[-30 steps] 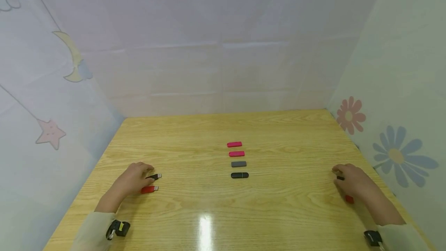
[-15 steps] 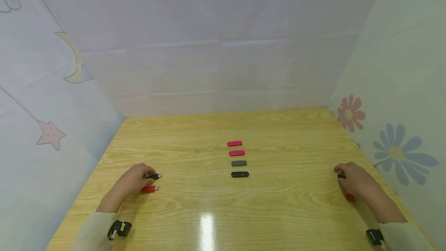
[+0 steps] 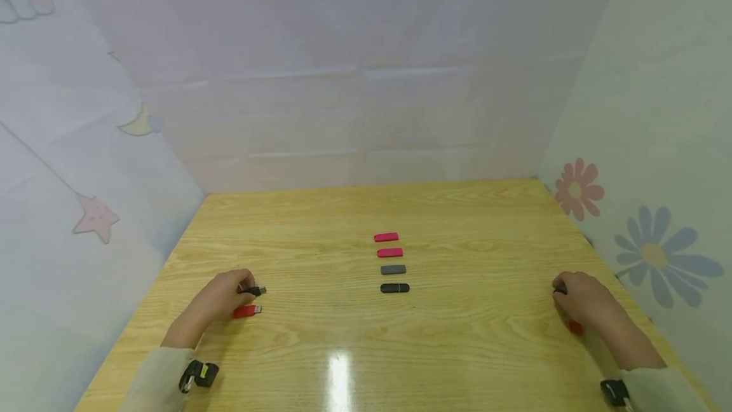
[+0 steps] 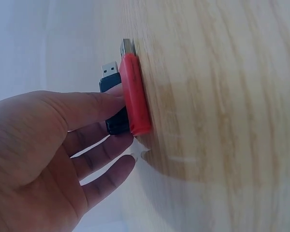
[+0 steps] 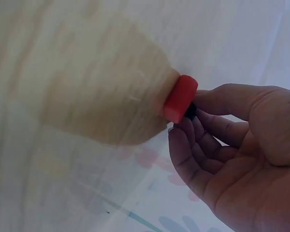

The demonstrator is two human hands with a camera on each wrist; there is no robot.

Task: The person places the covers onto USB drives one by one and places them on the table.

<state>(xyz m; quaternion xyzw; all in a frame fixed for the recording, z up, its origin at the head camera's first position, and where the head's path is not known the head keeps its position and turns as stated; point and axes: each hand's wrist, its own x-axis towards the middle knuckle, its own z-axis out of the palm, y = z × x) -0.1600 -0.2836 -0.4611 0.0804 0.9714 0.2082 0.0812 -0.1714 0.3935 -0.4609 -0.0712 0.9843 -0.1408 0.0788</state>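
Observation:
At the left of the table, my left hand (image 3: 225, 296) pinches a black USB stick (image 3: 251, 291) between thumb and fingers, its metal plug pointing right. A red USB stick (image 4: 136, 99) lies on the wood just nearer to me, overlapping the black one in the left wrist view. Far to the right, my right hand (image 3: 586, 297) grips a small black cap (image 5: 191, 111) with thumb and fingertips; most of it is hidden. Close by on the table sits a red cap (image 5: 181, 99), partly covered by the hand in the head view.
Two pink sticks (image 3: 386, 237), a grey stick (image 3: 393, 269) and a black stick (image 3: 394, 288) lie in a column mid-table. Printed cloth walls (image 3: 366, 113) stand around the wooden table (image 3: 320, 361). Both wrists carry small black cameras (image 3: 198, 375).
The left fingers have drawn in around the black stick, which has turned slightly. My right fingers have closed over the black cap, so less of it shows. The other pieces stay put.

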